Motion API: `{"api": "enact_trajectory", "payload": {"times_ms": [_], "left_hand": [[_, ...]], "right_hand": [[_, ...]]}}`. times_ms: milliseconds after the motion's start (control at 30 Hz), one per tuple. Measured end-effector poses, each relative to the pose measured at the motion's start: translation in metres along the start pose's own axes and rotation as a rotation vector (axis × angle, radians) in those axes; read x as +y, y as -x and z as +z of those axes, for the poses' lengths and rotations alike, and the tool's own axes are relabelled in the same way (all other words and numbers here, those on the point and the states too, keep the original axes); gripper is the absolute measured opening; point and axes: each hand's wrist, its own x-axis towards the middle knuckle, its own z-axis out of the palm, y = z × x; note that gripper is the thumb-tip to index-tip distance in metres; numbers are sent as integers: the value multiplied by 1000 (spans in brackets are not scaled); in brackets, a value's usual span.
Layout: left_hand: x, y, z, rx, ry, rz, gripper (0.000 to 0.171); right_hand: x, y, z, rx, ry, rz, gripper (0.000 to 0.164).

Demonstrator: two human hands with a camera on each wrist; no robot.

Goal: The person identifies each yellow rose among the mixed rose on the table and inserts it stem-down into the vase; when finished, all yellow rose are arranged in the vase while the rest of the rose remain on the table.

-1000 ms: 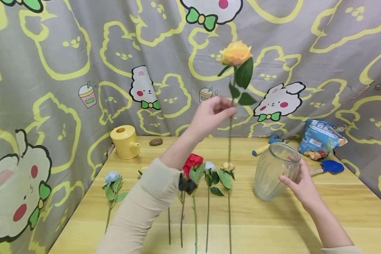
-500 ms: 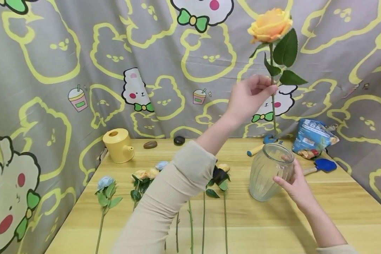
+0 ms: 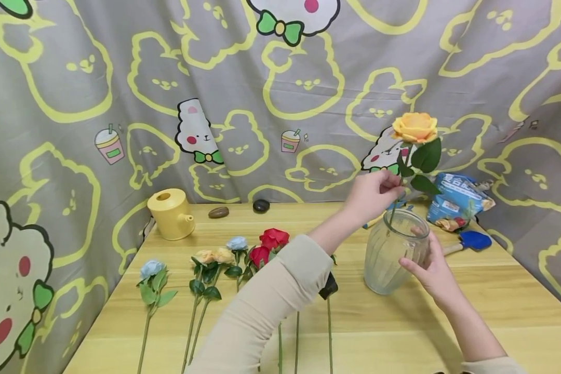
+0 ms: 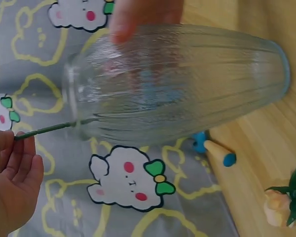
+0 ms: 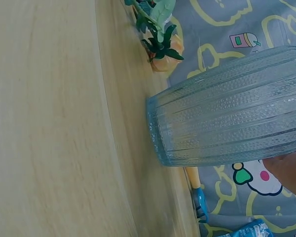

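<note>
The yellow rose [image 3: 416,128] is pinched by the left hand [image 3: 373,196], its stem [image 4: 44,130] inside the glass vase [image 3: 387,262], which is gripped by the right hand [image 3: 433,275], probably for steadiness.

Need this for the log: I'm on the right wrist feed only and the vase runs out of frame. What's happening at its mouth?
Observer: A green stem is going in at the mouth of the vase; the left wrist view shows its tip just past the rim.
Operator: What's holding the stem?
Observer: The left hand, in a pinch above the mouth.
Operator: What's on top of it?
Observer: A yellow-orange rose, facing up in the head view, with dark green leaves below the bloom.
</note>
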Motion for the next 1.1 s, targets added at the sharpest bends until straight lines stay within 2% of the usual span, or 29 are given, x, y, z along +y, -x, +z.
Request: {"api": "enact_trajectory", "payload": {"times_ms": [133, 400, 467, 600, 867, 1100], "left_hand": [[-6, 3, 10, -49, -86, 17, 10], [-12, 6, 23, -144, -245, 4, 11], [-12, 7, 26, -148, -270, 12, 9], [-12, 7, 29, -126, -258, 29, 4], [-11, 4, 36, -134, -295, 3, 9], [-11, 2, 39, -119, -343, 10, 21]], "right_hand": [[0, 0, -1, -6, 9, 6, 72], [-1, 1, -2, -8, 20, 24, 73], [-1, 2, -2, -3, 10, 23, 73], [1, 1, 0, 5, 21, 19, 70], [0, 0, 1, 4, 28, 46, 73], [-2, -2, 2, 15, -18, 18, 69]]}}
